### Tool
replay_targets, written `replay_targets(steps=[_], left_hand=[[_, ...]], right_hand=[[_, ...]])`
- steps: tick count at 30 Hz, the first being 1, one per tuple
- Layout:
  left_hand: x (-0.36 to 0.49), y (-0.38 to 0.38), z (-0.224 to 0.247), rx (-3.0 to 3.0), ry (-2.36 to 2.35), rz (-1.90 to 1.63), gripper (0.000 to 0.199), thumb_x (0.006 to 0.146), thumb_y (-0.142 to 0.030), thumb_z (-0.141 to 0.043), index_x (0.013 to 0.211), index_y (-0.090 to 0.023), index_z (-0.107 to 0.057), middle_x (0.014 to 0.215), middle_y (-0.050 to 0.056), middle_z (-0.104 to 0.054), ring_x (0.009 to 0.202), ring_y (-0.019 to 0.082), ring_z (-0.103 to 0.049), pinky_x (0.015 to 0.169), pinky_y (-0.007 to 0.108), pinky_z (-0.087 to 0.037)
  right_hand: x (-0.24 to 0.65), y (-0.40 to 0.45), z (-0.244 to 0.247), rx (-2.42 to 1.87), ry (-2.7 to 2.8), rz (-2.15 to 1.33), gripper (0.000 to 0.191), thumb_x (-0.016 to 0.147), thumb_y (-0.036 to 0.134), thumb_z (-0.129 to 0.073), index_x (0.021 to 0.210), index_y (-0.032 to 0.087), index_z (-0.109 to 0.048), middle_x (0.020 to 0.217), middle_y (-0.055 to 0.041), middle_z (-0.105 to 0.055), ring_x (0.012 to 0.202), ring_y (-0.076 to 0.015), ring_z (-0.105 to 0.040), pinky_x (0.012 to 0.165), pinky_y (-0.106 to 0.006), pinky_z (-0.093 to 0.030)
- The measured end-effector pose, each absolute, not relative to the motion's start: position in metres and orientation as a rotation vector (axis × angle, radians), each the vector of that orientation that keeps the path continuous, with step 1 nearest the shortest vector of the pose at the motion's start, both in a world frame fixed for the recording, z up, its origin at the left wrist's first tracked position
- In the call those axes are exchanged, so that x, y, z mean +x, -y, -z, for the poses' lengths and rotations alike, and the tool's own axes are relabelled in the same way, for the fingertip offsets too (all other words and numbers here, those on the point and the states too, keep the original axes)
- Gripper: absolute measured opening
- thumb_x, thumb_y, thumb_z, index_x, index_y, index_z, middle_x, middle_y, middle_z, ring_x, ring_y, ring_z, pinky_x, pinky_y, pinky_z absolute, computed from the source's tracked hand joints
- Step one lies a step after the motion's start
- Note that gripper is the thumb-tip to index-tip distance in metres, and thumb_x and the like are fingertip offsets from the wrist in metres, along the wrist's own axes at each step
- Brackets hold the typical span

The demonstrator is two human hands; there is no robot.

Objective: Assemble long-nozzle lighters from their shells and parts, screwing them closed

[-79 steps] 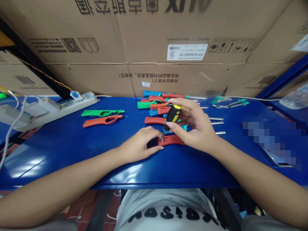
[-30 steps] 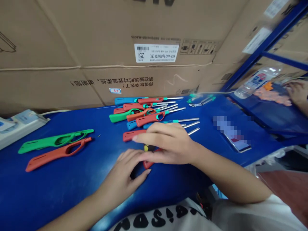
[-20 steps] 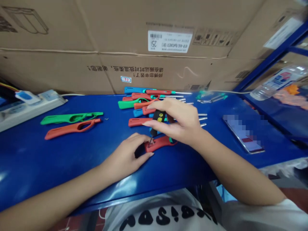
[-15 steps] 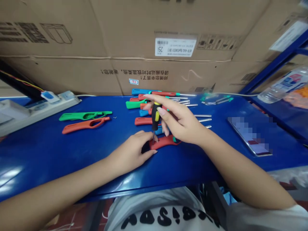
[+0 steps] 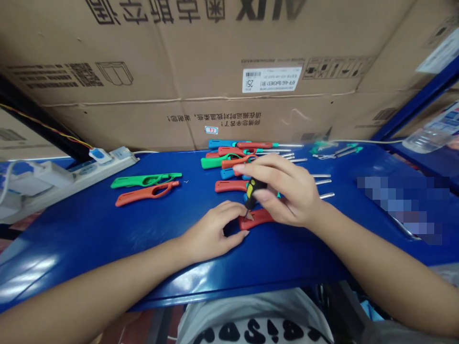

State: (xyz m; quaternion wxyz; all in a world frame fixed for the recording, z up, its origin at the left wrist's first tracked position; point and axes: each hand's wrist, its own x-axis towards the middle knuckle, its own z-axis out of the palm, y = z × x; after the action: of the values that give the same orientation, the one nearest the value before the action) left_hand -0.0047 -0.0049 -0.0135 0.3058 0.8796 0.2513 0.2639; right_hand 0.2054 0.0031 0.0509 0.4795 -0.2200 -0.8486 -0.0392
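My right hand [image 5: 287, 191] is closed around a black and yellow screwdriver [image 5: 252, 192], whose handle leans to the right. The tip of its shaft meets the left end of a red lighter [image 5: 258, 219] lying on the blue table. Thumb and fingers of my left hand [image 5: 218, 227] grip that same end of the lighter. Part of the lighter's right end is hidden under my right hand. Just beyond my hands lies a group of long-nosed lighters in several colours, among them a red one [image 5: 229, 186] and a green one [image 5: 217, 162].
Empty-looking green [image 5: 131, 181] and orange [image 5: 134, 196] lighter shells lie at the left, with a small screw-like piece [image 5: 186, 181] beside them. A power strip [image 5: 86, 179] stands far left. At right are a blurred phone-like object [image 5: 405, 210] and a plastic bottle [image 5: 426, 134]. Cardboard [image 5: 201, 71] walls the back.
The screwdriver has gone from nearly upright to tilted right, and my right hand has turned lower over the lighter. My left hand keeps its grip. The whole view has shifted.
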Motion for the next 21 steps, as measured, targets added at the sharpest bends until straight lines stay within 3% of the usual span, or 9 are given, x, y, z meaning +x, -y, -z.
replay_targets(steps=[2, 4, 7, 9, 12, 14, 18, 21], left_hand=[[-0.0052, 0.0051, 0.013, 2.337, -0.667, -0.687, 0.025, 0.09, -0.02, -0.065, 0.116, -0.021, -0.064, 0.116, 0.008, -0.07, 0.11, 0.023, -0.064, 0.099, 0.038, -0.052], [-0.0054, 0.005, 0.0136, 2.347, -0.67, -0.678, 0.023, 0.09, -0.02, -0.065, 0.113, -0.02, -0.065, 0.115, 0.008, -0.069, 0.109, 0.023, -0.064, 0.098, 0.038, -0.052], [-0.0055, 0.0046, 0.0153, 2.358, -0.675, -0.695, 0.02, 0.09, -0.02, -0.065, 0.11, -0.019, -0.064, 0.108, 0.007, -0.07, 0.103, 0.022, -0.065, 0.094, 0.036, -0.053], [-0.0055, 0.0044, 0.0158, 2.355, -0.663, -0.708, 0.022, 0.09, -0.02, -0.066, 0.112, -0.019, -0.064, 0.108, 0.006, -0.07, 0.103, 0.021, -0.065, 0.094, 0.035, -0.053], [-0.0051, 0.0043, 0.0146, 2.336, -0.654, -0.691, 0.025, 0.09, -0.018, -0.066, 0.115, -0.02, -0.064, 0.115, 0.007, -0.069, 0.109, 0.021, -0.064, 0.098, 0.036, -0.051], [-0.0049, 0.0044, 0.0134, 2.325, -0.658, -0.672, 0.027, 0.09, -0.018, -0.065, 0.116, -0.02, -0.064, 0.117, 0.007, -0.068, 0.112, 0.022, -0.062, 0.1, 0.037, -0.05], [-0.0051, 0.0047, 0.0126, 2.32, -0.654, -0.667, 0.027, 0.091, -0.018, -0.064, 0.118, -0.021, -0.063, 0.117, 0.006, -0.068, 0.112, 0.021, -0.063, 0.101, 0.037, -0.05], [-0.0055, 0.0048, 0.0129, 2.317, -0.654, -0.663, 0.026, 0.092, -0.019, -0.063, 0.118, -0.021, -0.062, 0.118, 0.007, -0.068, 0.112, 0.021, -0.063, 0.101, 0.037, -0.05]], right_hand=[[0.2036, -0.0012, -0.0492, -0.529, 2.115, -0.044, 0.036, 0.103, 0.024, -0.044, 0.135, 0.018, -0.058, 0.12, -0.0116, -0.07, 0.111, -0.0208, -0.066, 0.089, -0.036, -0.058], [0.2009, 0.0013, -0.0477, -0.527, 2.107, -0.212, 0.041, 0.103, 0.017, -0.038, 0.141, 0.018, -0.053, 0.12, -0.0106, -0.069, 0.111, -0.0182, -0.067, 0.091, -0.035, -0.057], [0.2008, 0.0035, -0.0444, -0.526, 2.054, -0.054, 0.03, 0.096, 0.022, -0.061, 0.126, 0.018, -0.064, 0.1, -0.0058, -0.073, 0.089, -0.016, -0.069, 0.081, -0.029, -0.058], [0.2034, 0.0037, -0.0426, -0.498, 2.051, 0.161, 0.032, 0.092, 0.027, -0.068, 0.123, 0.018, -0.065, 0.097, -0.0055, -0.074, 0.085, -0.0169, -0.069, 0.078, -0.029, -0.058], [0.2049, 0.0033, -0.0436, -0.521, 2.106, 0.025, 0.038, 0.103, 0.023, -0.045, 0.139, 0.018, -0.055, 0.116, -0.0083, -0.073, 0.102, -0.0183, -0.07, 0.088, -0.034, -0.058], [0.2038, 0.0025, -0.046, -0.583, 2.101, -0.19, 0.039, 0.104, 0.019, -0.037, 0.139, 0.019, -0.054, 0.12, -0.0077, -0.071, 0.102, -0.0167, -0.07, 0.09, -0.035, -0.058], [0.204, -0.0002, -0.0499, -0.58, 2.021, -0.01, 0.024, 0.094, 0.033, -0.066, 0.116, 0.023, -0.069, 0.097, -0.0045, -0.075, 0.083, -0.0174, -0.07, 0.079, -0.033, -0.059], [0.2053, -0.0005, -0.0516, -0.587, 2.074, -0.008, 0.028, 0.1, 0.032, -0.055, 0.124, 0.022, -0.066, 0.111, -0.0076, -0.074, 0.096, -0.0192, -0.069, 0.081, -0.034, -0.059]])
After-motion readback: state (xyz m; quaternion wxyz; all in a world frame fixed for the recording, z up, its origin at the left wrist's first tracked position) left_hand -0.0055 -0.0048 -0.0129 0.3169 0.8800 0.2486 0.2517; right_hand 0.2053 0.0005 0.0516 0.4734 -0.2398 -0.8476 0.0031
